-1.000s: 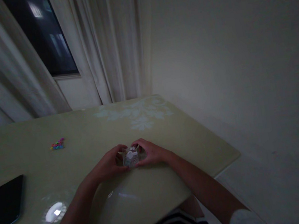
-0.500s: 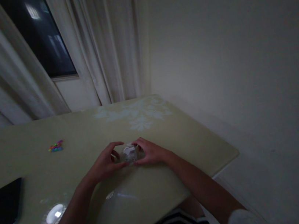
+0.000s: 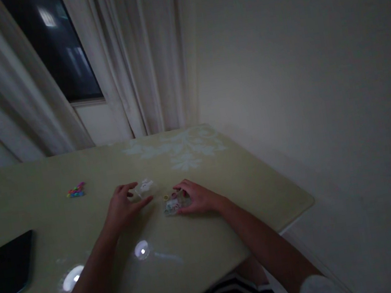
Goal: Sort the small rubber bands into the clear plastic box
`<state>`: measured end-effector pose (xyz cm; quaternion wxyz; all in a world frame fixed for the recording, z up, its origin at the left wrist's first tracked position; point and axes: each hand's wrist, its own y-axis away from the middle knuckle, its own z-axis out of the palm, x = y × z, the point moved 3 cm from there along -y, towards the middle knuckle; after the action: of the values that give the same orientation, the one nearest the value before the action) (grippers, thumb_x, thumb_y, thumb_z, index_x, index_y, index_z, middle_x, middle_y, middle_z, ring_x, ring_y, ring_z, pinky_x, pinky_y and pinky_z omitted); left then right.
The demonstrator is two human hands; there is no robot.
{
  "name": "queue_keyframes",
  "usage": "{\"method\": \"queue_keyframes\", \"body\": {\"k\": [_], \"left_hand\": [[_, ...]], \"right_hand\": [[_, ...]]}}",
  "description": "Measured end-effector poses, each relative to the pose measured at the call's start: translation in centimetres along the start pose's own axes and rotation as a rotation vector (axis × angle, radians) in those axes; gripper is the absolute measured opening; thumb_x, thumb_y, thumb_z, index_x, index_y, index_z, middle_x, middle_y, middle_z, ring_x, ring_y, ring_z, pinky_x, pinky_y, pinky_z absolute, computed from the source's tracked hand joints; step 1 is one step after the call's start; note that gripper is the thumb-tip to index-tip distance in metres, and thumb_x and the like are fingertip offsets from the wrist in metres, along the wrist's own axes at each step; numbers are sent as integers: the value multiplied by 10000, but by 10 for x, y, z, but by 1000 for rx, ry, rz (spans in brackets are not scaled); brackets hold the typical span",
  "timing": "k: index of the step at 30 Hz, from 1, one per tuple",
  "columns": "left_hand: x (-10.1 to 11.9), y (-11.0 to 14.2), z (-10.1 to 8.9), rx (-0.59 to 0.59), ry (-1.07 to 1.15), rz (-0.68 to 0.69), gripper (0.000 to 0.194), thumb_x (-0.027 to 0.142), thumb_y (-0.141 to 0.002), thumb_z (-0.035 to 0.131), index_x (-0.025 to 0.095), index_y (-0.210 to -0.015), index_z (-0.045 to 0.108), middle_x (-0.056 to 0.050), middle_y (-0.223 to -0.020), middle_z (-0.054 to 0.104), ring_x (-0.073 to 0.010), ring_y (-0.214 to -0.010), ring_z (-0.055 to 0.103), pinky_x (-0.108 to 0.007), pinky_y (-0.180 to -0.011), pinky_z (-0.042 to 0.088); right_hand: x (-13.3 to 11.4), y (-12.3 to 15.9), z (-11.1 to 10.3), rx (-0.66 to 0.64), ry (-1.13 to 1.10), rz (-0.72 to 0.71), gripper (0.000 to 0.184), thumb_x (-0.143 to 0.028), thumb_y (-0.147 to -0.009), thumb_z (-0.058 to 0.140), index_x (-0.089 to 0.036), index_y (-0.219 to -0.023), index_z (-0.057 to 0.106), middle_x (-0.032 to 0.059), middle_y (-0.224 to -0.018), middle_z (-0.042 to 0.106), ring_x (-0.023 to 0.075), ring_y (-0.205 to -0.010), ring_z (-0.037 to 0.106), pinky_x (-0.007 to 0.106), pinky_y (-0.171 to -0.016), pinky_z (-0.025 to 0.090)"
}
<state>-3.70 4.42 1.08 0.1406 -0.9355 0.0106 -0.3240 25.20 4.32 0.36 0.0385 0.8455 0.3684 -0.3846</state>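
My left hand (image 3: 122, 207) rests on the pale green table (image 3: 98, 257) and pinches a small clear lid (image 3: 145, 187) between thumb and fingers. My right hand (image 3: 195, 197) lies a little to the right, its fingers curled on a small clear box (image 3: 172, 206) that holds tiny colourful pieces. The lid and the box sit apart on the table. The room is dim and the small things show poorly.
A little heap of colourful bits (image 3: 75, 190) lies at the left. A dark phone (image 3: 7, 270) lies near the table's left edge. Curtains (image 3: 138, 52) and a dark window (image 3: 53, 45) stand behind the table. The table's right edge drops off close to my right arm.
Both hands held the small box together in the middle. My left hand has since pulled the lid off and carried it left and away, while my right hand stays on the box.
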Motion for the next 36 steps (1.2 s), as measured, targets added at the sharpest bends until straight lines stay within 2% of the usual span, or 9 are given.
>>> {"method": "queue_keyframes", "body": {"k": [3, 7, 13, 17, 20, 26, 31, 34, 36], "left_hand": [[-5, -2, 8, 41, -139, 35, 779, 661, -715, 771, 135, -1286, 712, -174, -1222, 621, -392, -1160, 633, -543, -1063, 507], [-7, -2, 17, 1, -215, 86, 771, 641, -772, 738, 114, -1332, 699, -185, -1220, 636, -398, -1207, 597, -553, -1125, 430], [-5, -1, 23, -49, -225, 119, 719, 614, -776, 752, 128, -1305, 722, -220, -1236, 682, -403, -1183, 625, -511, -1091, 443], [-3, -1, 23, -82, -198, 126, 632, 617, -791, 717, 180, -1246, 763, -206, -1241, 717, -400, -1151, 668, -496, -1043, 481], [1, 1, 22, -77, -153, 144, 595, 579, -824, 680, 166, -1243, 769, -217, -1281, 706, -412, -1170, 667, -505, -1030, 500], [7, 6, 23, -152, -3, 141, 510, 537, -879, 556, 184, -1165, 790, -144, -1119, 748, -304, -918, 743, -416, -831, 593], [14, 5, 20, -145, 58, 150, 548, 546, -938, 468, 194, -1254, 744, -140, -1240, 755, -305, -1059, 731, -400, -843, 598], [20, 9, 20, -245, 158, 127, 589, 635, -924, 524, 201, -1258, 740, -138, -1199, 773, -307, -990, 748, -411, -814, 608], [25, 15, 23, -336, 218, 157, 643, 650, -840, 664, 209, -1305, 717, -146, -1282, 751, -339, -1089, 731, -437, -873, 608]], "right_hand": [[1, 1, -2, 6, -9, 18, 788, -436, -770, 921, -180, -1431, 577, 133, -1312, 609, 229, -1054, 633, 372, -949, 527], [0, 1, -3, 6, -19, 14, 755, -398, -772, 922, -187, -1420, 597, 135, -1324, 640, 234, -1053, 656, 364, -940, 530], [-5, 1, -6, -28, -33, -30, 698, -374, -768, 917, -218, -1391, 643, 122, -1339, 671, 262, -1137, 655, 370, -963, 518], [-6, 0, -6, -34, -21, -43, 670, -366, -765, 917, -222, -1368, 665, 112, -1311, 695, 250, -1095, 662, 357, -940, 513], [-5, 0, -5, -27, -2, -43, 666, -365, -767, 917, -217, -1367, 668, 113, -1303, 699, 252, -1100, 658, 360, -949, 507], [-5, 0, -4, -23, -38, -44, 650, -381, -793, 904, -202, -1370, 665, 124, -1320, 690, 256, -1115, 664, 364, -967, 509], [-4, 0, -3, -13, -44, -50, 603, -386, -815, 891, -221, -1352, 673, 114, -1319, 687, 247, -1122, 662, 340, -930, 525], [-4, -1, -3, -22, -46, -53, 571, -392, -838, 873, -216, -1344, 675, 113, -1308, 684, 245, -1132, 657, 333, -925, 529], [-4, -1, -3, -25, -41, -55, 560, -387, -842, 871, -218, -1339, 675, 108, -1297, 683, 238, -1115, 658, 328, -921, 528]]}}
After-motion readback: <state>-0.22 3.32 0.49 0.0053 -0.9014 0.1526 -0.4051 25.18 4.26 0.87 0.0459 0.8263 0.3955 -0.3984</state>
